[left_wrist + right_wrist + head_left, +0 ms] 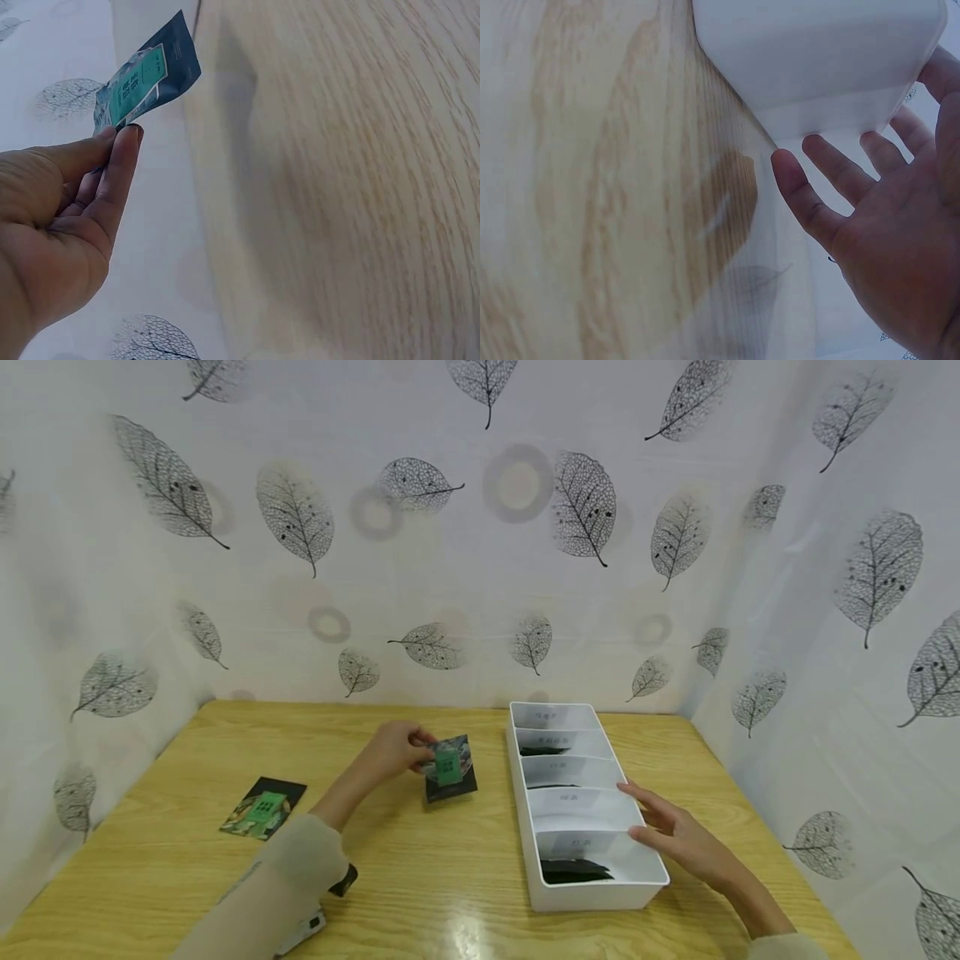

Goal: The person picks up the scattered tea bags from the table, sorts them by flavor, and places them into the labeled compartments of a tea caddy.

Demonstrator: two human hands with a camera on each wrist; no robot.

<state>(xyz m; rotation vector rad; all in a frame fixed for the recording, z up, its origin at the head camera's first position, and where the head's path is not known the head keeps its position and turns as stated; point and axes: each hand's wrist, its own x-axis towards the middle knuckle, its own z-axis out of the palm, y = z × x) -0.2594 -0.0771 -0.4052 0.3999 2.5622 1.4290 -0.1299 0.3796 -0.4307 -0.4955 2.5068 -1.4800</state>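
Note:
Between thumb and fingers, my left hand (396,748) pinches a small dark sachet (453,774) with a green label, held over the table left of the box. The left wrist view shows the same sachet (150,75) tilted at the fingertips of the left hand (71,217). My right hand (681,837) rests at the right side of a long white divided box (588,897). In the right wrist view, the right hand (900,232) has its fingers spread fairly straight at the white box (817,60). Dark packets (573,870) lie in some of its labelled compartments.
Another green-labelled sachet (264,808) lies on the wooden table (427,860) at the left. Near the left sleeve are a dark packet (345,881) and a pale one (306,932), both partly hidden. A leaf-print cloth (465,568) stands behind the table.

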